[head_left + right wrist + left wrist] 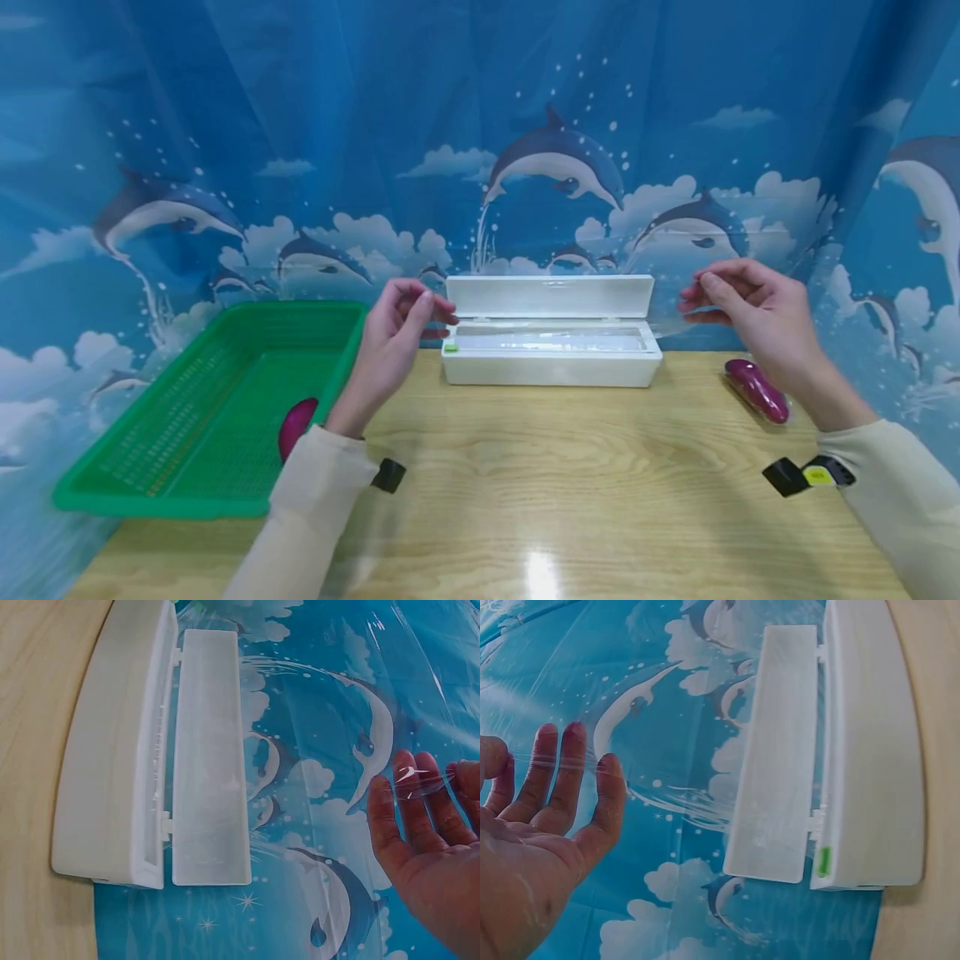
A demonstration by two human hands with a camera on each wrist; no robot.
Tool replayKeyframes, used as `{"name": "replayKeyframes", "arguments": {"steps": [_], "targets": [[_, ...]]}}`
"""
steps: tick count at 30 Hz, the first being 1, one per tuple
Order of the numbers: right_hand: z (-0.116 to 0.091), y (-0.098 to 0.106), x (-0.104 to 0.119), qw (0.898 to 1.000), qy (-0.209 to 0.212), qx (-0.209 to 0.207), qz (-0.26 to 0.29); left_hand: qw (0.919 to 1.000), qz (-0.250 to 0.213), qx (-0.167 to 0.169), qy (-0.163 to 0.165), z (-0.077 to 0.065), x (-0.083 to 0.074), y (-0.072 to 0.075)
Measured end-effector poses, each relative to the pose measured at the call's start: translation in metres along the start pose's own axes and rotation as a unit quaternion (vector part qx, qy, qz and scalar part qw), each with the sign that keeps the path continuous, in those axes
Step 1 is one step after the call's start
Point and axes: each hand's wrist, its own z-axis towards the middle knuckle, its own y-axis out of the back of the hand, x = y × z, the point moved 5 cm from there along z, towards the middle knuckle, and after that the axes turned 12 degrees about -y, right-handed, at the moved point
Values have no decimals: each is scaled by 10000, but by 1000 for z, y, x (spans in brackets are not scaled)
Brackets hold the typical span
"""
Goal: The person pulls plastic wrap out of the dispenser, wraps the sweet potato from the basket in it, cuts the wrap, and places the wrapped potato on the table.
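Both hands are raised at the far side of the table, one at each end of a white cling film dispenser [553, 371] whose lid [551, 297] stands up. My left hand [396, 333] pinches a corner of clear cling film [561, 761] between thumb and forefinger, the other fingers spread. On the opposite side, my right hand [757, 304] pinches the film's other corner the same way. The transparent sheet spans the space between the hands, above the dispenser. A wrapped purple eggplant [757, 390] lies on the table below the right hand.
A green plastic basket [217, 507] stands at the left, partly behind the left forearm. Inside it lies another purple eggplant [297, 427], partly hidden by the sleeve. A blue dolphin-print curtain [420, 100] hangs right behind the wooden table [570, 467].
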Motion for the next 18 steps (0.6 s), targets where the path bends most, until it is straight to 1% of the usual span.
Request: {"name": "replayKeyframes", "arguments": {"steps": [4, 7, 10, 11, 13, 14, 18], "targets": [[-13, 1, -9, 9995, 33, 102, -286, 9999, -52, 88, 122, -14, 3, -4], [-23, 2, -20, 9974, -62, 83, -711, 9995, -17, 196, 239, -25, 8, -8], [-29, 1, -31, 9972, -207, 280, -655, 9988, -29, 298, 379, -36, 13, -11], [-32, 1, -35, 9965, -286, 319, -721, 9985, -1, 328, 434, -40, 15, -12], [-36, 0, -42, 9961, -348, 532, -619, 9977, 0, 398, 551, -47, 18, -13], [-38, -1, -46, 9957, -368, 648, -558, 9972, -13, 423, 616, -50, 21, -14], [-49, -5, -59, 9921, -304, 1047, -615, 9954, -109, 519, 795, -63, 29, -16]]}}
